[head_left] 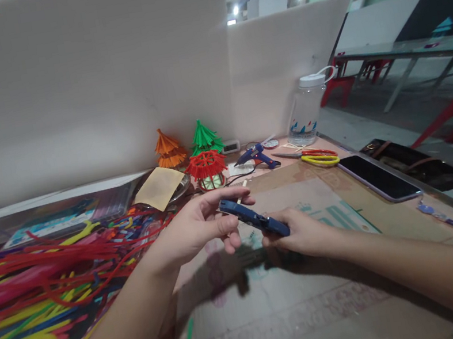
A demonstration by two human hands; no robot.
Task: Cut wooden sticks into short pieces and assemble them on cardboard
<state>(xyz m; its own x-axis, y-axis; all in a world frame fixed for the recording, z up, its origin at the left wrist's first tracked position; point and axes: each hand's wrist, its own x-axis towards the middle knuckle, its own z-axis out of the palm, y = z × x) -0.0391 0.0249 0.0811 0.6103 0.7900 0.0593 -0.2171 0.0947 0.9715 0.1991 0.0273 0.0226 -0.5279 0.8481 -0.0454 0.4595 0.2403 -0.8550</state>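
Note:
My right hand (pixel 296 230) is wrapped around the near end of a dark blue hand tool (pixel 252 217). The tool is seen nearly edge-on, tilted up to the left over the work mat (pixel 278 312). My left hand (pixel 205 223) is at the tool's far end, with its thumb and fingers curled around that end. A short pale stick (pixel 244 184) shows by the left index finger. Whether the left fingers pinch it or grip the tool is hidden. Beyond the hands stands a red paper-strip piece (pixel 207 166) on a pale base.
Left lie many coloured strips (pixel 53 282). At the back are orange (pixel 168 147) and green (pixel 203 137) tree shapes, a yellowish card (pixel 160 188) and a blue glue gun (pixel 257 155). Scissors (pixel 316 158), a bottle (pixel 302 112) and a phone (pixel 379 176) lie right, near the table edge.

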